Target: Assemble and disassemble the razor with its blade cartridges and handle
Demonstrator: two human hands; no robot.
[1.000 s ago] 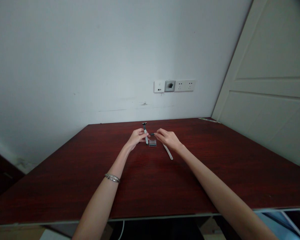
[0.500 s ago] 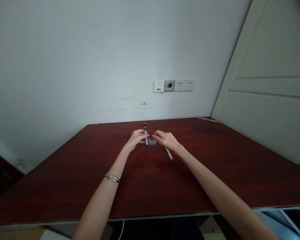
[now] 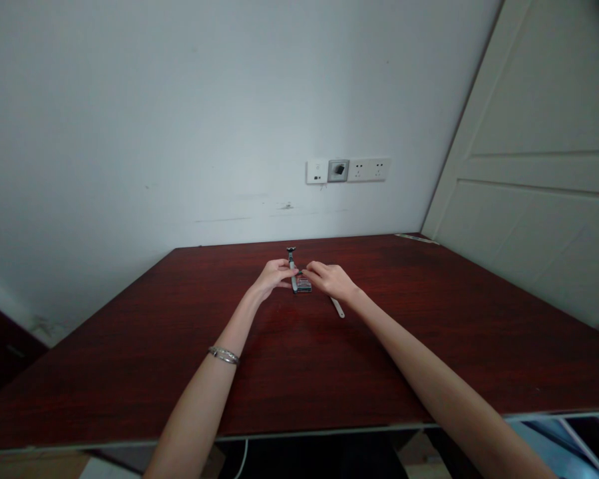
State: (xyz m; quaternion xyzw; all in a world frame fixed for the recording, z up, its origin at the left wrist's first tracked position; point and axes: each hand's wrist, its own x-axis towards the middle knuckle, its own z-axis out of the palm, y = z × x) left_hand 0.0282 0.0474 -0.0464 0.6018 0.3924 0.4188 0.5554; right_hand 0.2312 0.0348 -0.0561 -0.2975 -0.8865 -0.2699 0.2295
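Observation:
Both arms reach far out over a dark red wooden table [image 3: 299,372]. My left hand [image 3: 273,276] has its fingers closed on the white handle of a razor [image 3: 292,263] that lies pointing toward the wall, its dark head at the far end. My right hand [image 3: 329,278] pinches a small dark piece, too small to name, right beside that handle. Just below the fingertips sits a small clear plastic case [image 3: 304,286]. A second white handle [image 3: 337,307] pokes out from under my right hand. A silver bracelet [image 3: 224,354] is on my left wrist.
A white wall stands behind the table with a row of sockets [image 3: 348,170]. A pale door [image 3: 539,173] closes off the right side. The table's front edge [image 3: 299,434] runs near the bottom of the view.
My right hand has moved left with its small dark piece, closing the gap to the razor handle and my left hand. The left hand has barely shifted.

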